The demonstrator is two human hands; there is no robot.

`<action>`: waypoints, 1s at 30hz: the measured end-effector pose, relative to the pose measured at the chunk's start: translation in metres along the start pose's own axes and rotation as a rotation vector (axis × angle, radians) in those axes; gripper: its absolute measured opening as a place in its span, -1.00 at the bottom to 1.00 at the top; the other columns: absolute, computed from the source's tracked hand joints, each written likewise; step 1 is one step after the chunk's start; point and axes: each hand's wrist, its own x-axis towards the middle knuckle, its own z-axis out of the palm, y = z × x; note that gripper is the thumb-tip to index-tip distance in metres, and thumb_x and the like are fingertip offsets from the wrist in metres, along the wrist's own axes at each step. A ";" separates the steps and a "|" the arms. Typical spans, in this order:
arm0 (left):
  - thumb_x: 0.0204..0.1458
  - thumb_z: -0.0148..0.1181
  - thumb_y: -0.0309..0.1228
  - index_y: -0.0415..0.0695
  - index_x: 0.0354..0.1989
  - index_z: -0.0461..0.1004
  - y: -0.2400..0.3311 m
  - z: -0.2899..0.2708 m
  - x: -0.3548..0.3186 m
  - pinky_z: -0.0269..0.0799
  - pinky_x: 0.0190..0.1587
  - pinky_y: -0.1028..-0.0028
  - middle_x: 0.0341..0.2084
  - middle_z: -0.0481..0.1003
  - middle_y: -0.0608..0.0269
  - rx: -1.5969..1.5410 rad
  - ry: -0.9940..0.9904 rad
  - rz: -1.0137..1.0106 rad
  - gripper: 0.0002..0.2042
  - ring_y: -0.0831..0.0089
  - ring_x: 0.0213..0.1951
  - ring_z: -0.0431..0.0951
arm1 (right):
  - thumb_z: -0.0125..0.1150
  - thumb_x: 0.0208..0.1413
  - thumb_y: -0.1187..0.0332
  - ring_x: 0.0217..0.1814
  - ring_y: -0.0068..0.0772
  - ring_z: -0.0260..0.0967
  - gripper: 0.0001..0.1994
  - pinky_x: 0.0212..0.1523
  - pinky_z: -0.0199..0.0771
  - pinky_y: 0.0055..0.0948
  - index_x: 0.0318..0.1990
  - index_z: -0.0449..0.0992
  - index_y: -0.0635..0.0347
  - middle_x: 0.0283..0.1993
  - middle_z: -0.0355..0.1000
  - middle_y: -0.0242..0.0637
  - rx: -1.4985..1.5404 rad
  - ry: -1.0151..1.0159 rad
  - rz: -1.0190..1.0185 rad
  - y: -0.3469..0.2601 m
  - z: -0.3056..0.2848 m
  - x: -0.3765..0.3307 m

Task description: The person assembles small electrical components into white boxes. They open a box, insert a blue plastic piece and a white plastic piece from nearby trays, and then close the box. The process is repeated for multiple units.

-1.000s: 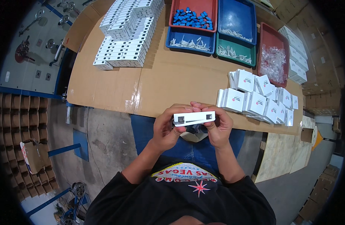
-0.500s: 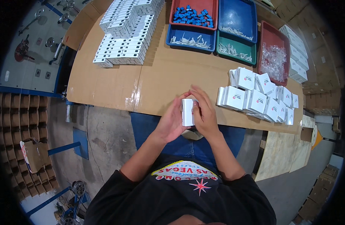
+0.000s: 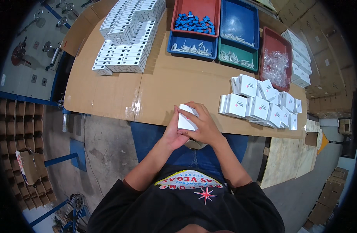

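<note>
Both my hands hold a small white box (image 3: 185, 121) at the near edge of the cardboard-covered table. My left hand (image 3: 172, 134) supports it from the left side and below. Across its top and right side lie the fingers of my right hand (image 3: 203, 126), partly covering a red mark. The box's broad face is turned up, slightly tilted. To the right, several similar white boxes (image 3: 259, 108) with red marks lie in a loose heap. At the far left stand stacked rows of white boxes (image 3: 122, 58) with dark square cutouts.
Beyond my hands sit a red tray (image 3: 178, 19) of blue parts, a blue tray (image 3: 172, 50) and a green tray (image 3: 223, 58) with white pieces, another blue tray (image 3: 238, 19), and a red tray (image 3: 288, 58) of clear plastic pieces. More white boxes (image 3: 300, 62) are stacked far right.
The box has turned in my hands from a narrow side to its broad face. My right fingers have moved across its top. The whole view has shifted slightly.
</note>
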 end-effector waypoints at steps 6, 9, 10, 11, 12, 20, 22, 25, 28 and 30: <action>0.33 -0.17 0.27 0.13 0.40 0.29 0.007 0.013 0.005 0.52 0.16 0.22 0.20 0.41 0.26 -0.041 -0.073 0.031 -0.36 0.35 0.24 0.42 | 0.59 -0.17 0.11 0.29 0.16 0.29 -0.42 0.26 0.34 0.03 0.10 0.65 -0.01 0.26 0.34 0.01 -0.018 0.100 -0.104 0.009 0.007 0.004; 0.34 -0.14 0.25 0.09 0.39 0.31 0.006 0.013 0.006 0.51 0.17 0.26 0.19 0.42 0.28 -0.013 -0.053 0.047 -0.37 0.35 0.22 0.45 | 0.57 -0.16 0.14 0.28 0.18 0.29 -0.46 0.25 0.35 0.04 0.07 0.67 -0.02 0.26 0.33 0.05 -0.006 0.121 -0.106 0.012 0.011 0.003; 0.34 -0.14 0.25 0.09 0.39 0.31 0.005 0.015 0.005 0.50 0.17 0.26 0.19 0.42 0.28 0.013 -0.025 0.060 -0.37 0.35 0.21 0.46 | 0.57 -0.16 0.13 0.28 0.18 0.29 -0.46 0.25 0.35 0.04 0.07 0.67 -0.03 0.26 0.33 0.06 -0.010 0.134 -0.104 0.010 0.013 0.002; 0.34 -0.14 0.24 0.09 0.39 0.31 0.005 0.018 0.004 0.50 0.17 0.27 0.19 0.42 0.27 0.039 0.002 0.073 -0.37 0.36 0.21 0.46 | 0.57 -0.16 0.13 0.28 0.18 0.29 -0.46 0.25 0.35 0.05 0.07 0.67 -0.03 0.26 0.33 0.07 -0.014 0.148 -0.102 0.009 0.014 0.002; 0.34 -0.14 0.24 0.08 0.39 0.31 0.006 0.021 0.002 0.50 0.17 0.27 0.18 0.43 0.27 0.046 0.010 0.081 -0.37 0.36 0.21 0.46 | 0.56 -0.15 0.13 0.28 0.18 0.29 -0.47 0.25 0.35 0.04 0.07 0.67 -0.03 0.26 0.33 0.08 -0.027 0.155 -0.108 0.008 0.014 0.002; 0.34 -0.15 0.24 0.03 0.31 0.36 0.011 0.012 0.004 0.58 0.10 0.27 0.10 0.49 0.25 0.007 0.013 0.016 -0.38 0.32 0.11 0.55 | 0.54 -0.09 0.10 0.26 0.19 0.30 -0.51 0.23 0.36 0.03 0.05 0.67 -0.03 0.26 0.33 0.04 0.051 0.137 -0.115 0.006 0.001 0.010; 0.35 -0.18 0.25 0.00 0.29 0.35 0.013 0.013 0.000 0.63 0.05 0.28 0.07 0.51 0.23 -0.003 0.002 0.018 -0.37 0.32 0.07 0.59 | 0.53 -0.08 0.11 0.27 0.21 0.30 -0.51 0.23 0.36 0.04 0.05 0.66 -0.02 0.26 0.33 0.06 0.047 0.141 -0.127 0.000 0.000 0.015; 0.34 -0.17 0.25 0.03 0.31 0.34 0.018 0.010 0.000 0.63 0.03 0.30 0.07 0.52 0.22 -0.001 -0.011 -0.007 -0.38 0.33 0.05 0.60 | 0.51 -0.03 0.13 0.28 0.20 0.29 -0.51 0.25 0.36 0.04 0.08 0.63 0.00 0.29 0.30 0.07 0.050 0.168 -0.140 -0.002 -0.001 0.018; 0.35 -0.18 0.25 0.09 0.35 0.32 0.022 0.000 0.006 0.61 0.02 0.24 0.10 0.52 0.18 0.029 -0.018 0.055 -0.39 0.28 0.05 0.59 | 0.49 0.03 0.16 0.31 0.18 0.26 -0.50 0.26 0.37 0.03 0.14 0.57 0.04 0.31 0.26 0.07 0.072 0.316 -0.126 -0.001 0.001 0.020; 0.36 -0.22 0.24 0.14 0.38 0.30 0.029 -0.010 0.010 0.60 0.02 0.14 0.11 0.51 0.14 0.018 -0.034 0.130 -0.39 0.21 0.05 0.60 | 0.47 0.06 0.18 0.34 0.17 0.24 -0.50 0.27 0.37 0.02 0.16 0.53 0.06 0.32 0.25 0.08 0.060 0.394 -0.003 0.002 0.005 0.025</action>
